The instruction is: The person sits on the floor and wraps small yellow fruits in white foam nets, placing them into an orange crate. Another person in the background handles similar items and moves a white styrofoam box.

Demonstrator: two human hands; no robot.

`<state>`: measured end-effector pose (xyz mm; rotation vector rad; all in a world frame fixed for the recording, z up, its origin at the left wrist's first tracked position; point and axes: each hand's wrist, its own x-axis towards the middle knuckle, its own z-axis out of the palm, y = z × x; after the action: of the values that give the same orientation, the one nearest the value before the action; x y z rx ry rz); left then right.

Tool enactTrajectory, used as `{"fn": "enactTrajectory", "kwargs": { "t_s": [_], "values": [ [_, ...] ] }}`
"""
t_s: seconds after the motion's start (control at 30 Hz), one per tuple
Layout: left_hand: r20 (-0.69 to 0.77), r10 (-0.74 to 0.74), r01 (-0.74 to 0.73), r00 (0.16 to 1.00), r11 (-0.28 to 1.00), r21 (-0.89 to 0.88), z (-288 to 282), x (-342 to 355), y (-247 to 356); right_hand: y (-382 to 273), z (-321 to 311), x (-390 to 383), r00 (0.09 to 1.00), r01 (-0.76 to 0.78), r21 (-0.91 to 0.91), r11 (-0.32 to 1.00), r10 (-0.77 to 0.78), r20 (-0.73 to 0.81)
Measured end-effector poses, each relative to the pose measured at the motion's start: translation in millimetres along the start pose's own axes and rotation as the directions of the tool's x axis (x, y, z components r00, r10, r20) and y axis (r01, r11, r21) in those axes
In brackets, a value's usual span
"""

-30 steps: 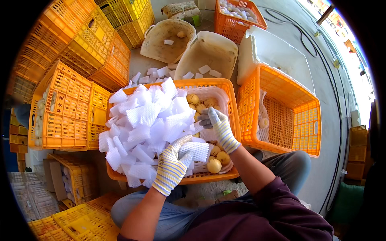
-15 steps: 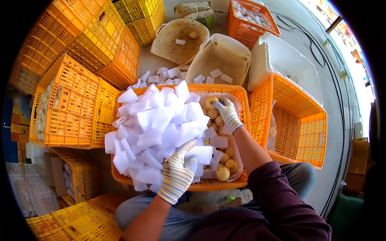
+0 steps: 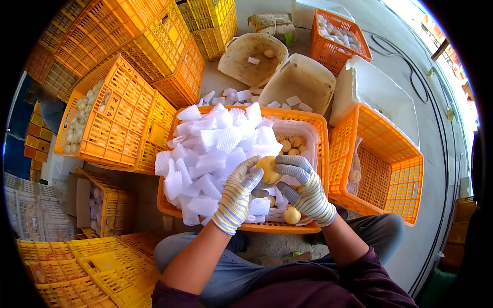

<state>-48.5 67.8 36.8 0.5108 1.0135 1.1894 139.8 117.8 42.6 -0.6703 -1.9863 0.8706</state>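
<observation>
A round yellow fruit [image 3: 269, 169] is held above the near middle of an orange crate [image 3: 323, 154]. My left hand [image 3: 237, 196], in a striped knit glove with grey fingertips, closes on its left side. From the right, my gloved right hand [image 3: 306, 190] grips it with bent fingers. Beneath and beside my left hand lies a big heap of white foam net sleeves [image 3: 215, 138], filling the crate's left part. More yellow fruit [image 3: 291, 215] lies in the lined right part, partly hidden by my hands.
An orange crate [image 3: 377, 174] tilts at the right beside a white foam box [image 3: 380, 87]. Stacked yellow and orange crates [image 3: 138, 36] rise at the left. Two dirty cream tubs [image 3: 303, 82] stand beyond, with loose sleeves. A crate of wrapped fruit [image 3: 341, 41] is farther back.
My right hand has drawn back from the crate's far right with a fruit. My left hand has moved up and right from the foam heap to meet it. The view has shifted slightly.
</observation>
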Motion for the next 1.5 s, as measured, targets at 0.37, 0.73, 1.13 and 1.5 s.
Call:
{"fn": "enactTrajectory", "kwargs": {
  "t_s": [0.37,0.73,1.13,1.5],
  "values": [
    [0.189,0.104,-0.095,0.976,0.994,-0.058,14.2,-15.3,9.1,14.6,-12.2,-14.7,0.835,-0.298,0.784,0.544,0.546,-0.062],
    [0.396,0.112,0.002,0.911,0.961,-0.275,2.1,-10.8,7.0,9.1,4.2,-9.2,0.811,-0.485,0.873,0.060,0.405,0.423],
    [0.239,0.145,-0.172,0.960,0.980,0.098,5.5,-13.6,5.1,-16.6,-13.8,-10.7,0.735,-0.664,0.678,0.316,0.439,0.516],
    [0.414,0.055,0.003,0.908,0.990,-0.138,10.4,-17.8,3.7,6.5,-11.9,-34.5,0.812,-0.486,0.873,0.038,0.389,0.435]
  ]
}}
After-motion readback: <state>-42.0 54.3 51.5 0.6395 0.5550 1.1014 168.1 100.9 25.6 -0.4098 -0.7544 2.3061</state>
